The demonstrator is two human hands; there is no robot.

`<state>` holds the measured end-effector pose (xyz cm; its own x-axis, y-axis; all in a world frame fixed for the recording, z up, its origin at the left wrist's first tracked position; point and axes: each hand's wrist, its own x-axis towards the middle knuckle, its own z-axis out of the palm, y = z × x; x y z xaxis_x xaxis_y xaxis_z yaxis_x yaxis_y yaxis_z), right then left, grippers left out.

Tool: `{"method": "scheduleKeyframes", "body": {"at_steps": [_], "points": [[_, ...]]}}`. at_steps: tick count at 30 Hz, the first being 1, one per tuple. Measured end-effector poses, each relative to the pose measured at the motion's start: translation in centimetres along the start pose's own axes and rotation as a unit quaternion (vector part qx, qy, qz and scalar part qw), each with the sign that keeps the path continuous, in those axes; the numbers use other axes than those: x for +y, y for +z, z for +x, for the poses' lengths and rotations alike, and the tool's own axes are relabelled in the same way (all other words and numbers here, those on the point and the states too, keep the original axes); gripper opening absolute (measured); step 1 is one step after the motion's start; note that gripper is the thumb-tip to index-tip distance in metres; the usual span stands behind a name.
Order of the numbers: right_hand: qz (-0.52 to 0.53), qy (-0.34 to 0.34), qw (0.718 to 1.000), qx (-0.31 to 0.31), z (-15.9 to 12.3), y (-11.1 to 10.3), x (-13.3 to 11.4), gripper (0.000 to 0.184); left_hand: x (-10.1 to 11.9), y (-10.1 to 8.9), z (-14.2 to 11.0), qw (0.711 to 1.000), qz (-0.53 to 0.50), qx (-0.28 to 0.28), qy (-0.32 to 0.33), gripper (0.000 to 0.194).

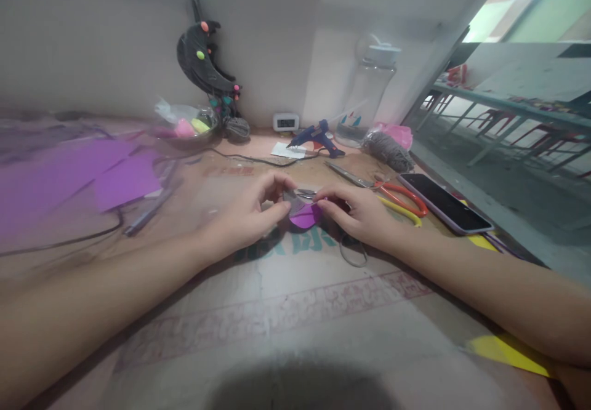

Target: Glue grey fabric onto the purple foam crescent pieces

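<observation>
Between my two hands is a small rounded purple piece (305,215), bright purple with a greyish area at its upper left; whether it is paper or felt cannot be told. My left hand (263,208) pinches its left edge between thumb and fingers. On the other side my right hand (349,208) has its thumb and forefinger closed on the right edge. A shiny metal tip (305,193) shows just behind the piece, its body hidden. Below my right hand lies a thin grey loop (353,252). Scissors (401,196) with orange and yellow handles rest beyond the right hand.
A phone (446,202) lies at the right edge. Behind are a blue glue gun (318,136), a small clock (285,122), grey yarn (390,150) and a clear bottle (369,93). Purple sheets (124,176) cover the left. A dark crescent ornament (194,56) stands against the wall.
</observation>
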<state>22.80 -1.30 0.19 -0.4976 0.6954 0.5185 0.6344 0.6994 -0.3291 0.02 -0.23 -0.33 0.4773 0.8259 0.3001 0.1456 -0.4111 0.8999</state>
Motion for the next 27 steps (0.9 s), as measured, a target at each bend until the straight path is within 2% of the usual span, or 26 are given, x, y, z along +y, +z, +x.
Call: {"method": "scheduleKeyframes", "body": {"at_steps": [3,5,10,14,18,22,27], "points": [[-0.004,-0.004,1.0,-0.014,0.0,0.1,0.3,0.018,-0.1,0.0,0.4,0.999,-0.047,0.004,-0.02,0.051],[-0.012,-0.011,1.0,-0.021,-0.1,0.1,0.4,0.019,-0.2,0.0,0.7,0.997,-0.073,0.007,-0.034,0.057],[-0.025,-0.014,0.999,-0.046,-0.1,0.1,0.5,0.023,0.1,0.0,1.2,0.995,-0.069,0.005,-0.077,0.028],[-0.002,0.013,0.998,-0.054,0.0,0.0,0.2,0.018,0.3,0.0,1.1,0.994,-0.086,-0.005,-0.074,0.008],[0.01,-0.004,0.999,-0.032,-0.1,0.0,0.1,0.025,0.3,0.1,1.0,0.991,-0.099,-0.002,-0.091,0.01],[0.016,-0.063,0.998,-0.009,-0.2,0.0,0.2,0.011,0.4,0.2,1.0,0.99,-0.102,0.001,-0.097,0.007],[0.01,-0.086,0.996,-0.005,0.0,0.0,0.3,0.015,0.4,0.1,0.9,0.992,-0.089,-0.008,-0.089,0.01]]}}
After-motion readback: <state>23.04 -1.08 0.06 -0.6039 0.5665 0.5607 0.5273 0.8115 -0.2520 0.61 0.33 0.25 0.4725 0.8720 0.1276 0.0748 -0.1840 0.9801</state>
